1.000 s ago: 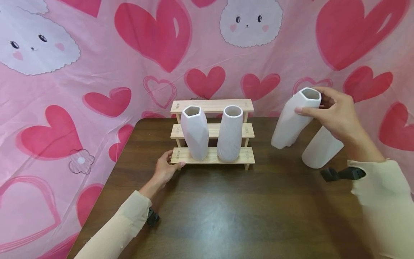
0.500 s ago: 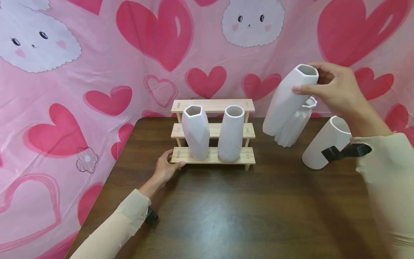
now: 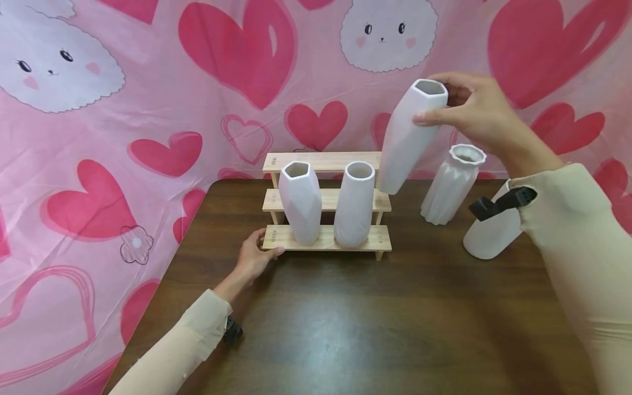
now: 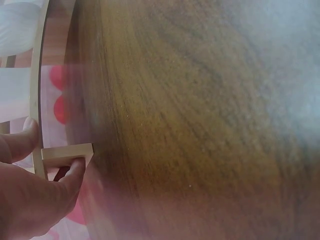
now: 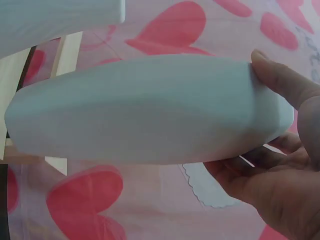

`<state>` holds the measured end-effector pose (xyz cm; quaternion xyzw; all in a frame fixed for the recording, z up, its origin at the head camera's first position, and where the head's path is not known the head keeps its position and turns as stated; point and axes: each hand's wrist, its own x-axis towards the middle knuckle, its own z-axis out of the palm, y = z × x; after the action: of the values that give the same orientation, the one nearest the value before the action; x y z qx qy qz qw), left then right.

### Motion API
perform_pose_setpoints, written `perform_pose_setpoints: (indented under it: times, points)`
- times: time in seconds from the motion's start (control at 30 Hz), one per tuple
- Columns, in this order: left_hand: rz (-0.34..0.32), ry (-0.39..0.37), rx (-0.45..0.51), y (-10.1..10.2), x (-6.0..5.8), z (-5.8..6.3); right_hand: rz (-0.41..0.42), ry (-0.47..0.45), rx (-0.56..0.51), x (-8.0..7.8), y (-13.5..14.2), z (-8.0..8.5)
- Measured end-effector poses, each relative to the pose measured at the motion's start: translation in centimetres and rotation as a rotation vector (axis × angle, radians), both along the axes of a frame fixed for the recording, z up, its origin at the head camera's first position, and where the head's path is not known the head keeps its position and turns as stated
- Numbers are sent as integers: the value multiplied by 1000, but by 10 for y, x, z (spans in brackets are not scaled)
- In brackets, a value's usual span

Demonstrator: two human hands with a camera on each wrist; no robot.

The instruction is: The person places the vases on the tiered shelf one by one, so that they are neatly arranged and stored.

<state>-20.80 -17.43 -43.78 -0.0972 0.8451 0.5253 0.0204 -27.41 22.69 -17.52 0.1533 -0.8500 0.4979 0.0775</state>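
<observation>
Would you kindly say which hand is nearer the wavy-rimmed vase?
Right: the right hand, holding a faceted vase, is above the wavy-rimmed vase in the head view; the left hand, well to its left, grips the stand.

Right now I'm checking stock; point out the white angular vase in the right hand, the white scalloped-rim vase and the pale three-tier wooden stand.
White angular vase (image 3: 408, 138), head view: mid body.
White scalloped-rim vase (image 3: 450, 189), head view: ribbed body.
Pale three-tier wooden stand (image 3: 328, 200), head view: middle shelf.

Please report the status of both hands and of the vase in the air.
Right hand grips raised vase, tilted. Left hand grips wooden stand. Bottom step partly taken: faceted vase, round-mouthed vase.
</observation>
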Motion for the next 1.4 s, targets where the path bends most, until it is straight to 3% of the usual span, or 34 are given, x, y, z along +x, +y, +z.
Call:
perform_pose_setpoints:
  times: [0.27,0.47,0.73,1.0,1.27,1.4]
  points:
    - [-11,1,14,1,1,0,42,5,14,-15,-26,9]
    - [-2,1,12,1,1,1,124,32,-47,-29,-46,12]
    - [-8,10,11,2,1,0,187,13,-88,-40,-66,6]
    - [-16,9,7,1,3,1,235,-14,13,-48,-88,3]
    - [-8,3,12,1,5,1,354,-25,-34,-56,-105,-4]
    - [-4,3,12,0,5,1,372,-44,-4,-57,-112,-6]
